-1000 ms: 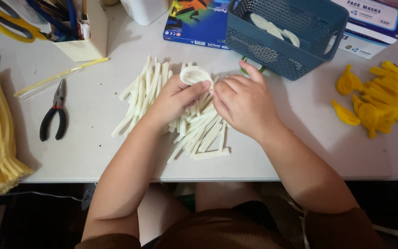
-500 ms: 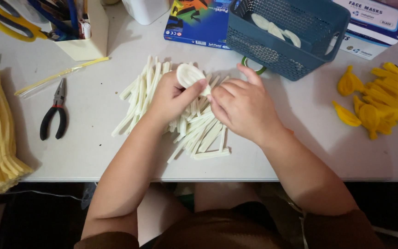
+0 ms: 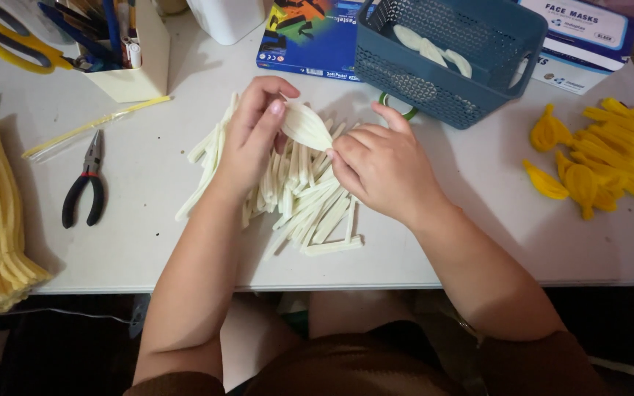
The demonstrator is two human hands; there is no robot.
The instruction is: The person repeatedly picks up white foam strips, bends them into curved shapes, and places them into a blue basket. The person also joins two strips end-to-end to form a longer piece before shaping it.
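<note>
While both hands meet over the strip pile (image 3: 299, 198), the left hand (image 3: 252, 136) and right hand (image 3: 379, 165) pinch opposite ends of one cream petal (image 3: 306, 125) between them. Beyond the right hand sits a basket (image 3: 442, 81); pliers (image 3: 86, 180) lie left of the left hand.

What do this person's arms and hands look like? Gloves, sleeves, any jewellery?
No gloves: the left hand and the right hand are both bare, and so are the forearms. No ring, watch or bracelet shows. Brown sleeves begin near the elbows at the bottom of the picture, seemingly pushed up. The fingernails look short and plain.
</note>
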